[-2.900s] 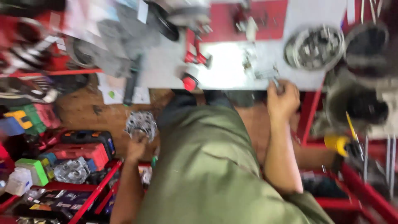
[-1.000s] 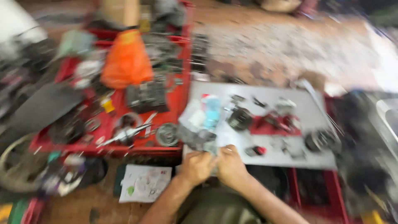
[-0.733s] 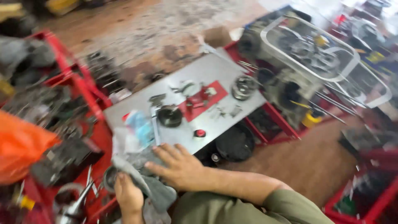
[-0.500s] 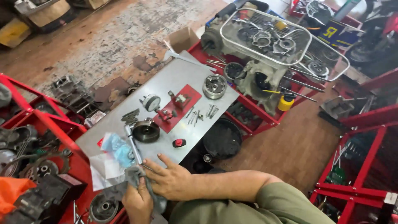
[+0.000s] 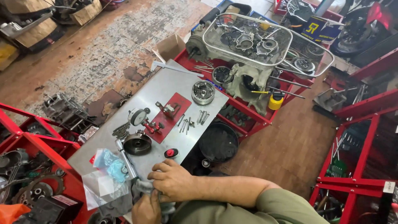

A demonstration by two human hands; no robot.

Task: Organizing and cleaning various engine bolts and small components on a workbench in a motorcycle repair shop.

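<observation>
My right hand (image 5: 172, 180) lies with curled fingers over a grey rag (image 5: 143, 187) and a small metal part at the near edge of the grey metal table (image 5: 166, 85). Just below it, my left hand (image 5: 145, 209) grips the same rag from underneath. Clear plastic bags (image 5: 105, 176) with blue bits lie to the left of the hands. A metal rod (image 5: 126, 159) lies beside them. Further up the table are a dark round drum (image 5: 137, 143), a small red-and-black knob (image 5: 170, 153), a red mat (image 5: 172, 114) with small parts, several bolts (image 5: 190, 122) and a round toothed disc (image 5: 203, 92).
A wire basket (image 5: 248, 39) with engine parts sits on a red rack (image 5: 248, 112) beyond the table, with a yellow bottle (image 5: 275, 101) beside it. A black pan (image 5: 217, 143) lies on the floor. Red shelf frames (image 5: 356, 166) stand right; red trays (image 5: 37, 182) of parts stand left.
The view has swung and steadied from a blurred sweep across the workshop. Both hands stayed together on the rag at the near table edge.
</observation>
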